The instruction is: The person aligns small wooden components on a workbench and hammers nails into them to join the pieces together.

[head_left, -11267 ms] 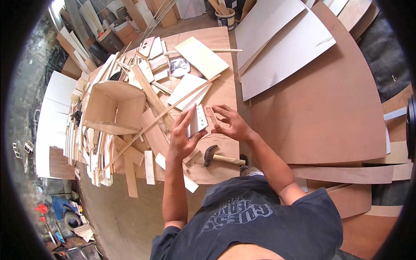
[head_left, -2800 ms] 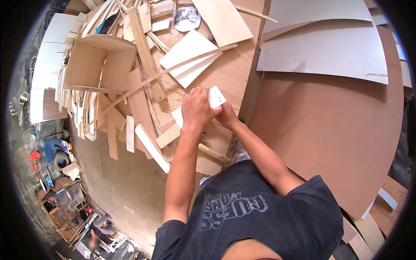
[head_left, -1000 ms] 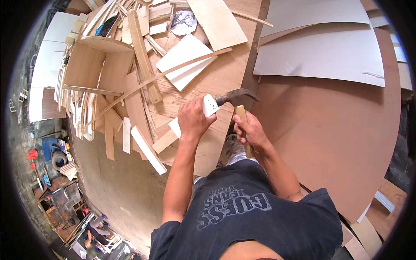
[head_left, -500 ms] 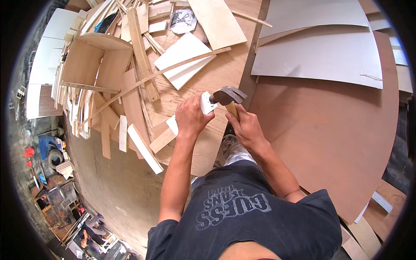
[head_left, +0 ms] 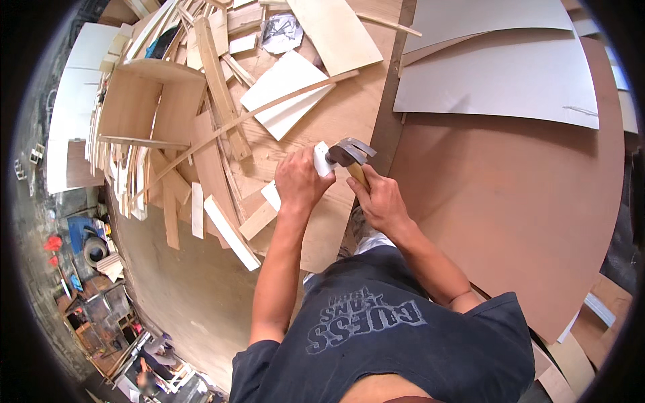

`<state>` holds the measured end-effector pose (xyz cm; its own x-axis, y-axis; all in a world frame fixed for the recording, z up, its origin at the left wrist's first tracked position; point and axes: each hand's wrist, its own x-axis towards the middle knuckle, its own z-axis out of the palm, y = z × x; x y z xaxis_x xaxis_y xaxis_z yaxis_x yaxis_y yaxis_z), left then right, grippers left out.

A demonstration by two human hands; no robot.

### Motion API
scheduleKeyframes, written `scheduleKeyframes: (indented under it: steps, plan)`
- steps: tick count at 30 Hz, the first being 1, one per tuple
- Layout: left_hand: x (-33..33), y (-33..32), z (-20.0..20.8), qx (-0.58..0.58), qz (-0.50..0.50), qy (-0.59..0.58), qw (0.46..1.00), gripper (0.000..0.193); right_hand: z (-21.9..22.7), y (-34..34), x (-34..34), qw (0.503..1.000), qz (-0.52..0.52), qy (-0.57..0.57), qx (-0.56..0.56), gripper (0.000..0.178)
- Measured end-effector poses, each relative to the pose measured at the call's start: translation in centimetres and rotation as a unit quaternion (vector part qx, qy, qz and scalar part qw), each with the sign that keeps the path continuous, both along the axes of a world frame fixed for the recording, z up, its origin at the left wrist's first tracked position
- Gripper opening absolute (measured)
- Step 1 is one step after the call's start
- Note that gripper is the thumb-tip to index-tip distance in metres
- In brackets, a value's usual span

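Observation:
My left hand (head_left: 302, 180) is closed around a white-faced wooden piece (head_left: 322, 156), whose end sticks out past the thumb and whose other end shows below the wrist. My right hand (head_left: 383, 203) grips the wooden handle of a claw hammer (head_left: 349, 152). The hammer's dark head is right at the end of the white piece, its claw pointing away to the right; whether the face touches cannot be made out. Beneath both hands is a plywood worktop (head_left: 363, 107). A white board (head_left: 285, 91) lies just beyond my left hand.
A long thin strip (head_left: 232, 124) crosses heaped wood offcuts on the left, beside an open plywood box (head_left: 151, 104). A clear bag of nails (head_left: 281, 32) lies at the back. White panels (head_left: 497, 80) rest on a large brown sheet (head_left: 497, 201) at right. Another person (head_left: 151, 366) is far off, lower left.
The hammer head has tilted slightly and my right hand has shifted a little. My left hand keeps its hold on the white-faced piece. The whole view has turned slightly.

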<state>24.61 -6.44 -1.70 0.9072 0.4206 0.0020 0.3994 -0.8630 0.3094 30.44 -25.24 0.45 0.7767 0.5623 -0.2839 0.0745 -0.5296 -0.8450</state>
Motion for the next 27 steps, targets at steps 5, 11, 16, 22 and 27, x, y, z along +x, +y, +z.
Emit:
scheduleKeyframes:
  steps: [5, 11, 16, 22, 27]
  plan:
    - [0.3, -0.1, 0.3, -0.001, -0.005, 0.009, 1.000, 0.060, -0.3, 0.1, -0.1, 0.999, -0.030, -0.006, 0.038, 0.037]
    - [-0.1, 0.2, 0.0, -0.003, -0.022, -0.011, 1.000, 0.061, 0.8, 0.6, 0.5, 0.995, -0.048, -0.043, 0.076, 0.034]
    - [0.1, 0.2, 0.4, -0.011, 0.006, 0.018, 1.000, 0.060, 0.8, 1.6, 1.4, 0.998, -0.031, -0.021, 0.049, 0.041]
    - [-0.2, 0.2, 0.2, -0.031, 0.009, 0.005, 0.999, 0.047, 0.4, 2.3, 0.9, 0.997, -0.005, -0.044, 0.056, 0.045]
    - [0.1, 0.0, 1.0, -0.030, 0.028, 0.039, 0.998, 0.048, 0.0, 2.7, 1.5, 0.998, 0.026, -0.063, 0.012, 0.046]
